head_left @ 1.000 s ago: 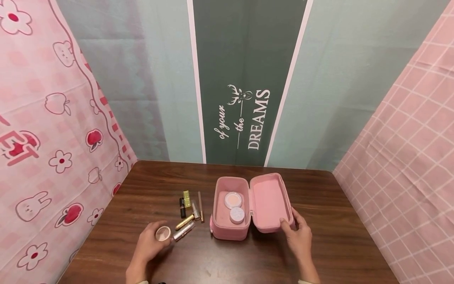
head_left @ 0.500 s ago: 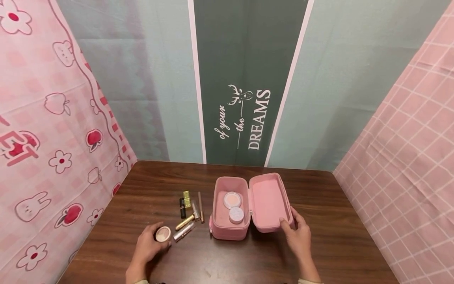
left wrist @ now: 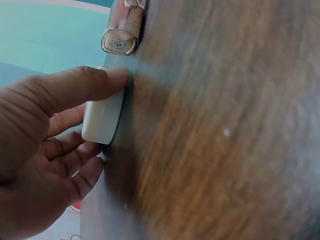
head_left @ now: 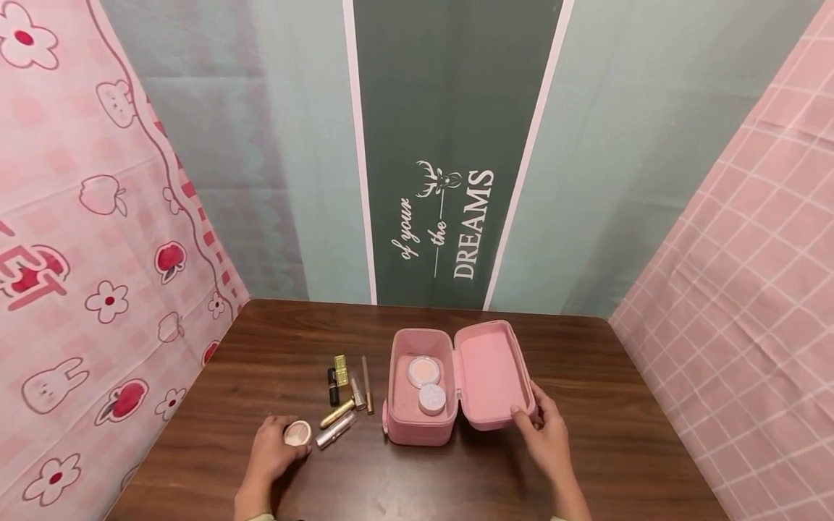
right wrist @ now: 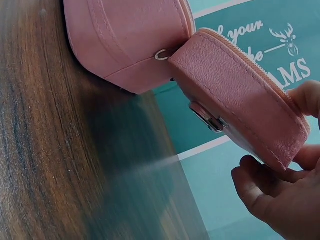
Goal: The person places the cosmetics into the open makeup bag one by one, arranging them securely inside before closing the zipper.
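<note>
My left hand (head_left: pixel 268 452) holds a round cream compact (head_left: pixel 297 433) between thumb and fingers, low at the tabletop on the left. In the left wrist view its pale side wall (left wrist: pixel 102 117) shows between the thumb and the fingers. Beside it lies a silver lipstick tube (head_left: pixel 335 431). At the right, my right hand (head_left: pixel 547 438) grips the corner of the raised lid (head_left: pixel 493 373) of a pink cosmetic case (head_left: pixel 420 434), thumb inside the rim and fingers beneath. Two round items, a clear-rimmed compact (head_left: pixel 424 371) and a white-topped jar (head_left: pixel 432 399), sit inside the case.
Between the left hand and the case lie a gold tube (head_left: pixel 337 414), a clear tube (head_left: pixel 357 391), a slim brown pencil (head_left: pixel 368 385), a black lipstick (head_left: pixel 333 387) and a yellow-green palette (head_left: pixel 342 370). The wooden table (head_left: pixel 417 485) meets hanging cloths behind and at both sides.
The compact in my left hand has gone from tilted beside the silver tube to flatter at the tabletop, slightly further from the tube. The right hand keeps its hold on the lid.
</note>
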Demonstrator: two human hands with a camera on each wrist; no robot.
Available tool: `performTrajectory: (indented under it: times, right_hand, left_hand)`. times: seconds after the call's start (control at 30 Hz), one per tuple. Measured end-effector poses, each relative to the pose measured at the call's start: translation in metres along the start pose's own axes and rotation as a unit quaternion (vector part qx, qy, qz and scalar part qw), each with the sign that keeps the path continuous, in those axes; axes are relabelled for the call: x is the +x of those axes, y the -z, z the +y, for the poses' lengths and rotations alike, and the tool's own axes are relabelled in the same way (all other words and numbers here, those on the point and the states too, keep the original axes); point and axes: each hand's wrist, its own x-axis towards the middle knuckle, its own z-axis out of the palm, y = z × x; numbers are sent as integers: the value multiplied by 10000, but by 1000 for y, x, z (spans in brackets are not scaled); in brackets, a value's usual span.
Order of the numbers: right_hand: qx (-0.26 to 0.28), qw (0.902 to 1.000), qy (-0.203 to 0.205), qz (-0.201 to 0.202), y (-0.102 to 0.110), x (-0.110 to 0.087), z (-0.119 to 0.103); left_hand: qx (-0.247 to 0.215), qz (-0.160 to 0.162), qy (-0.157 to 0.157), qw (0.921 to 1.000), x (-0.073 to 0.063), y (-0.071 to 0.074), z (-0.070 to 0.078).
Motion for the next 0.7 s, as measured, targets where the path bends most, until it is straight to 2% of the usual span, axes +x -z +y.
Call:
performTrajectory:
  times: [0.27, 0.37, 0.5, 0.7]
  right_hand:
    - [2, 9999, -61, 82, 0, 0, 0]
    - [-17, 9999, -75, 101, 0, 1, 0]
    - [-57, 9998, -89, 162, -1, 1, 0]
    - [-82, 9997, -51, 216, -2, 1, 0]
  left_hand:
    - [-136, 76, 216, 9996, -2, 4, 6]
    - [-303, 214, 373, 9986, -3, 4, 9]
    - [-650, 606, 529, 9946, -4, 2, 13]
    - [-939, 1388, 385, 9851, -3, -2, 19]
